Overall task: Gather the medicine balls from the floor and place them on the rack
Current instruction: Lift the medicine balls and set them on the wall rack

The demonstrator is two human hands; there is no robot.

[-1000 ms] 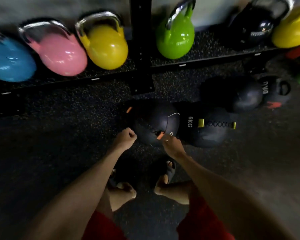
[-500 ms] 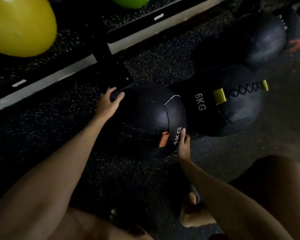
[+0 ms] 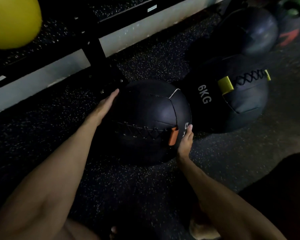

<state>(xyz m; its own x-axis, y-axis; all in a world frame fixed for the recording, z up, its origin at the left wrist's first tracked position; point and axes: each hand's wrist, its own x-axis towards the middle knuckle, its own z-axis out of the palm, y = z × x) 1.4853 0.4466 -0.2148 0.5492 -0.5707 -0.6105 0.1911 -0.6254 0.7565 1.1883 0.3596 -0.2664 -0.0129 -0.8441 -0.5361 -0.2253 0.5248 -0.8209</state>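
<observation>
The left hand [image 3: 106, 103] has flattened, fingers together, onto the left flank of the medicine ball [image 3: 145, 116], which sits on the floor at frame centre; the right hand [image 3: 185, 141] cups its lower right; the opposed palms probably clamp it for lifting to the rack [image 3: 95, 49], upper left.

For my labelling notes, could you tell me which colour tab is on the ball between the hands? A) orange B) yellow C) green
A: the medicine ball between the left hand and right hand bears an orange tab; the yellow tab is on the 6KG ball beside it.
</observation>
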